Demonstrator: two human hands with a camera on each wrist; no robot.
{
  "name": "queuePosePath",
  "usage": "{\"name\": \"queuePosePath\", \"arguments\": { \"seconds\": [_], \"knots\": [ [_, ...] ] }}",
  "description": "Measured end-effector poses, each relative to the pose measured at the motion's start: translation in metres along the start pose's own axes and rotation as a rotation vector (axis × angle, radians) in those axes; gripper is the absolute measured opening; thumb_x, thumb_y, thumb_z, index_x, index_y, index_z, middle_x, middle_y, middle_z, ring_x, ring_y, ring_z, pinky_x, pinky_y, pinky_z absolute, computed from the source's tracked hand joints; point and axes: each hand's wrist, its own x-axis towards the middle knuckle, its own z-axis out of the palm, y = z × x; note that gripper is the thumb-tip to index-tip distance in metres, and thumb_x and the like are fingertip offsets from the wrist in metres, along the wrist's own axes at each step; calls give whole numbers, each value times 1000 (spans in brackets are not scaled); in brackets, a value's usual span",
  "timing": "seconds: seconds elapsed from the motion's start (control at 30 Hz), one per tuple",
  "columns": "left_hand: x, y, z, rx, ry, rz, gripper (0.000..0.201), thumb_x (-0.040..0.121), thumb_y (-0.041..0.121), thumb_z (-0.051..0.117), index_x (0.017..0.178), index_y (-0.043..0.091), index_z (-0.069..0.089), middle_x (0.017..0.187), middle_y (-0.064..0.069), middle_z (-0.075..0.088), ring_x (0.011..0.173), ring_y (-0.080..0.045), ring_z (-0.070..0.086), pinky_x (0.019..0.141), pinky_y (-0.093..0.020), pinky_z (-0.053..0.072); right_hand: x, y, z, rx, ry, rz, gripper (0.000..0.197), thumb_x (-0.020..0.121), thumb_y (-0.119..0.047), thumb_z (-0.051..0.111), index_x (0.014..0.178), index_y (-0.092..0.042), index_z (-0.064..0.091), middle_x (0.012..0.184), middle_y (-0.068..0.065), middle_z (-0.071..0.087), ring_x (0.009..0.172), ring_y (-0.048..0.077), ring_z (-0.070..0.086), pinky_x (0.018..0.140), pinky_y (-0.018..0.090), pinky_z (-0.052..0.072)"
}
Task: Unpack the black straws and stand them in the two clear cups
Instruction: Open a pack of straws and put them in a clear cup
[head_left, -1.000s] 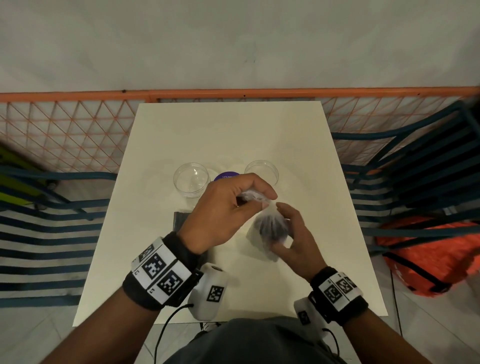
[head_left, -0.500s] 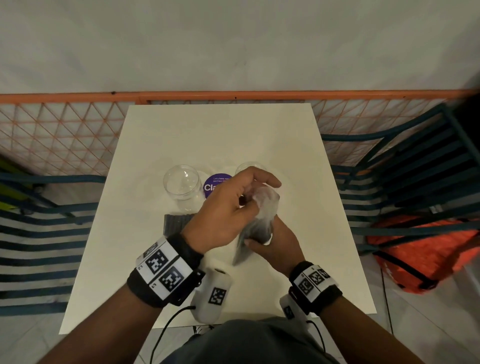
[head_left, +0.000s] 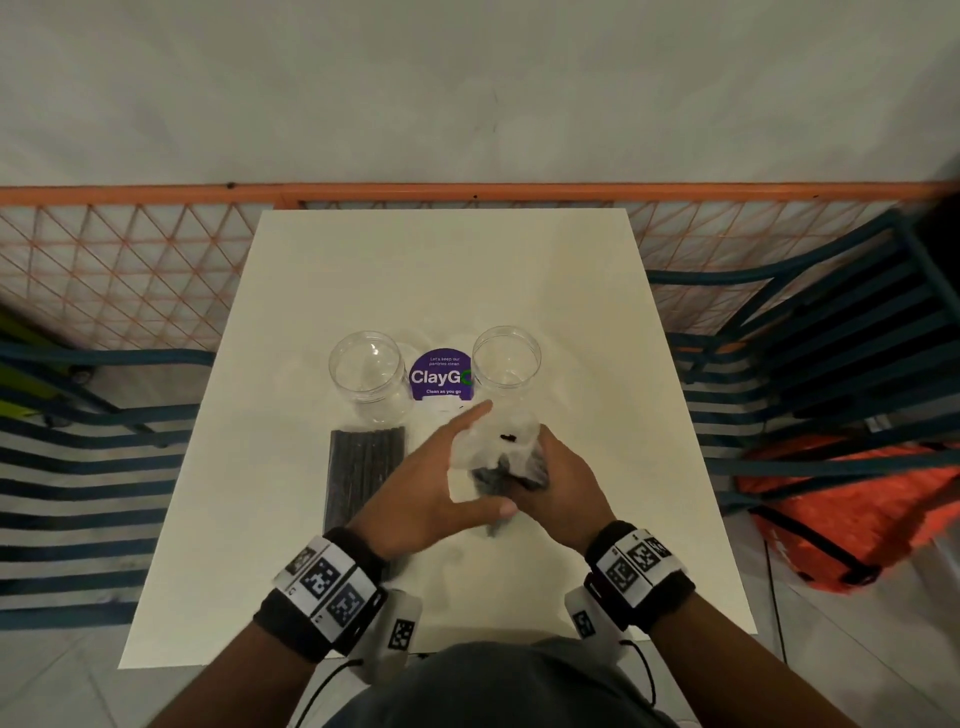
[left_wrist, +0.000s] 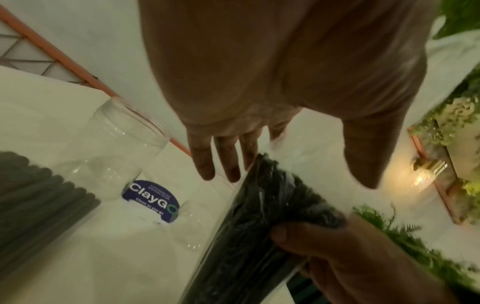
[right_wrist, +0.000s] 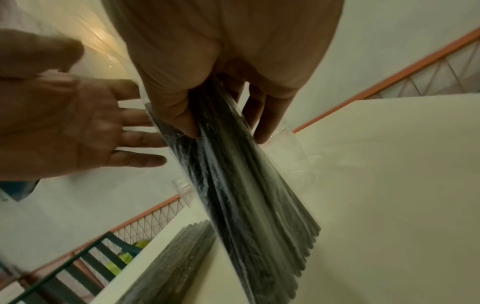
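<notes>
Straws held upright in their clear bag.
The bag is clamped in the right grip; the left grip is spread apart at 9 o'clock. Two clear cups are seen at 12 o'clock on the counter.

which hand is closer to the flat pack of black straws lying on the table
Left. The left hand hovers open just right of that flat pack; the right hand, gripping the other bagged bundle, is farther right.
</notes>
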Motion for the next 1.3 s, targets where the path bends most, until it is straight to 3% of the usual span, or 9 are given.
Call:
{"name": "queuePosePath", "arguments": {
  "seconds": [0.17, 0.27, 0.33, 0.5, 0.73, 0.8, 0.9, 1.13, 1.3],
  "knots": [
    [7, -8, 30, -65, 134, -115, 87, 66, 64, 75, 135, 15, 57, 129, 3, 66, 121, -9, 60, 110, -42, 46, 2, 11, 9, -140, -166, 35, 69, 69, -34, 77, 131, -30, 46, 123, -10, 60, 110, 15, 58, 90, 40, 50],
    [11, -9, 36, -137, 282, -90, 80, 64, 64, 74, 135, 40, 46, 120, 5, 63, 112, -10, 63, 98, -29, 54, 1, 16, 14, -106, -146, 72, 60, 72, -31, 78, 126, -18, 57, 122, -2, 63, 112, 18, 59, 96, 42, 48],
    [12, -9, 39, -142, 323, -76, 87, 60, 58, 77, 134, 52, 33, 121, 15, 60, 110, -2, 62, 92, -13, 51, 1, 15, 15, -124, -161, 98, 54, 78, -27, 77, 125, -8, 59, 125, 8, 62, 117, 23, 57, 102, 39, 45],
    [15, -32, 51, -49, 158, -108, 83, 66, 39, 89, 136, 34, 45, 127, 11, 61, 113, 14, 55, 95, -4, 41, 0, 27, 22, -353, -240, 113, 53, 80, -41, 68, 127, -17, 60, 130, 5, 60, 120, 23, 54, 91, 19, 34],
    [16, -49, 58, 179, 84, -127, 65, 82, 59, 59, 134, 20, 54, 134, -6, 62, 125, -28, 55, 107, -50, 45, 8, 26, 21, -336, -262, 116, 68, 76, -53, 71, 132, -17, 56, 136, 7, 55, 126, 25, 49, 102, 24, 37],
    [18, -50, 56, 151, 26, -166, 60, 87, 52, 57, 137, 19, 50, 137, -8, 59, 127, -22, 53, 111, -45, 43, 8, 30, 20, -248, -215, 102, 95, 62, -70, 70, 138, -18, 48, 139, 3, 51, 130, 15, 47, 109, 32, 39],
    [23, -48, 51, 47, 6, -190, 53, 89, 42, 63, 134, 17, 52, 136, -5, 60, 124, -10, 55, 111, -36, 44, 6, 27, 9, -67, -172, 69, 94, 65, -32, 82, 145, -25, 33, 135, -12, 51, 120, -4, 50, 98, 17, 45],
    [23, -38, 47, -21, 126, -143, 68, 86, 27, 76, 138, 29, 32, 124, 31, 47, 112, 22, 50, 93, 3, 37, 3, 20, 5, -128, -64, 55, 58, 76, -41, 69, 129, -27, 49, 121, -7, 64, 106, 16, 61, 85, 25, 44],
    [20, -38, 47, 70, 218, -138, 60, 78, 49, 73, 128, 20, 57, 117, 9, 65, 107, -14, 65, 96, -30, 54, 1, 22, 8, -171, -71, 80, 50, 84, -31, 73, 128, -24, 51, 123, -4, 63, 105, 15, 60, 83, 23, 41]
  ]
}}
